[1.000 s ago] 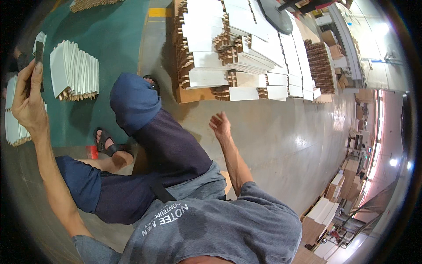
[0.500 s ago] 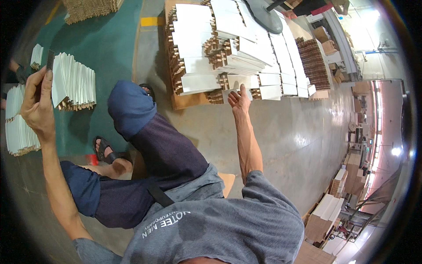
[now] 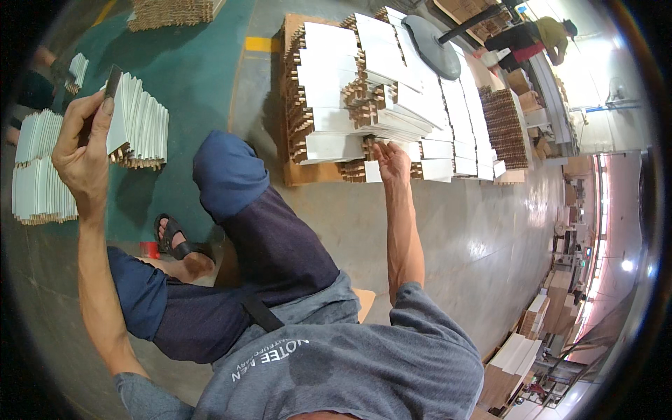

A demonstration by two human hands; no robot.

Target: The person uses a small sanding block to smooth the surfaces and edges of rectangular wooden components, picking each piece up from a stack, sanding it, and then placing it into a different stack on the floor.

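Raised at the left, my left hand pinches a flat, dark blade-like strip between thumb and fingers, its free end pointing up. Just right of the strip stands a fanned row of white boards with brown ends, on the green floor. My right hand reaches forward to the near side of a big stack of white boards. Its fingers are bent closed at the edge of a white board low in the stack. The fingertips are partly hidden.
A round grey base with a pole rests on the stack. More white boards lie at far left, near another person's gloved hand. A red container stands by my sandalled foot. Another person bends at far right.
My right hand's fingers have gone from spread to bent at the board's edge. My left hand still holds the dark strip. The whole view has shifted, and the far person shows more.
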